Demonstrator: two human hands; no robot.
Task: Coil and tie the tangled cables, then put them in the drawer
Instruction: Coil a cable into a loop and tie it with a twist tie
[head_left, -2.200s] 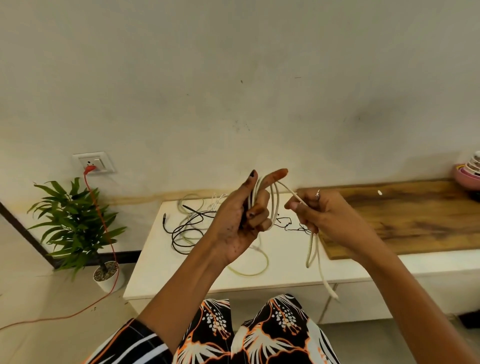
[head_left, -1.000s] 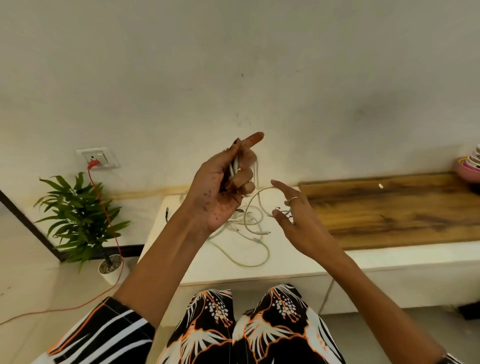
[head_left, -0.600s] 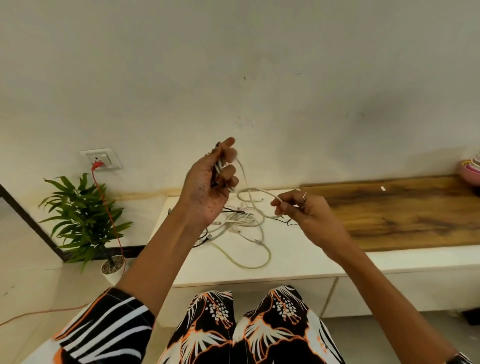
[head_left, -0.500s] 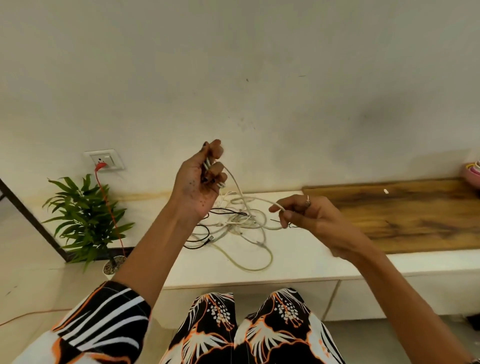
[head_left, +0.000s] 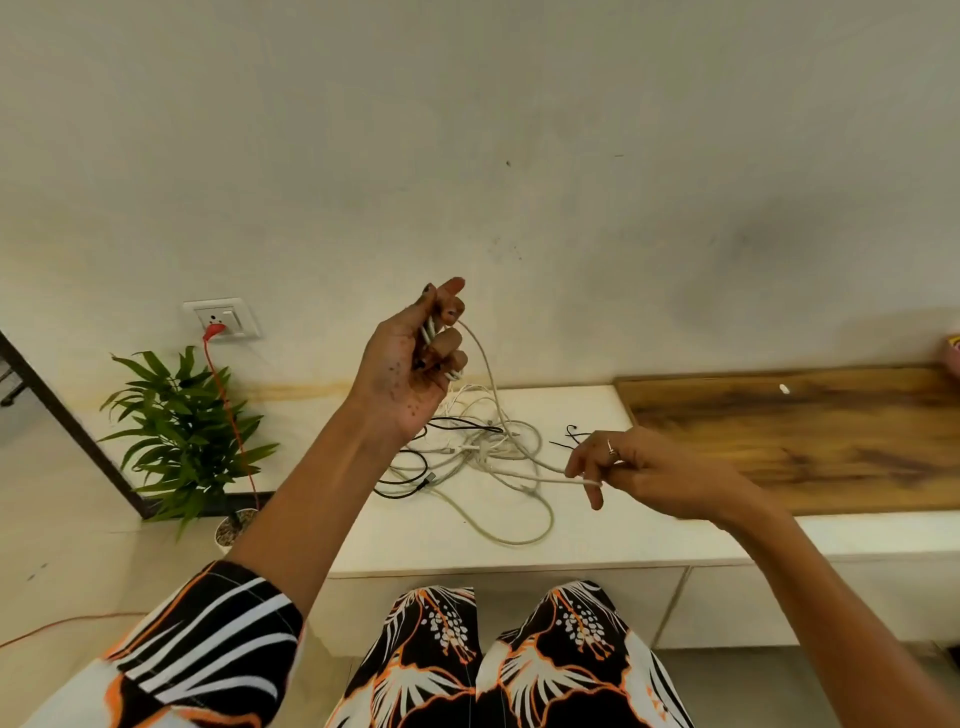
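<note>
My left hand (head_left: 415, 364) is raised above the white cabinet top (head_left: 426, 540) and grips a small bundle of white cable loops in its curled fingers. One strand of this white cable (head_left: 493, 400) runs down and to the right to my right hand (head_left: 639, 470), which pinches the cable's end low over the cabinet. A tangle of white and black cables (head_left: 467, 457) lies on the cabinet top below and between my hands. Drawer fronts (head_left: 727, 608) show under the top, closed.
A wooden board (head_left: 789, 436) covers the right part of the cabinet. A potted plant (head_left: 182, 441) stands on the floor at the left, under a wall socket (head_left: 221, 317) with a red cord (head_left: 228, 415) plugged in. My patterned knees fill the bottom.
My right hand let go of the coil, reached down and pinched the loose cable end, then drew it right and lower. My left hand kept the bundle raised; the tangle came back into sight.
</note>
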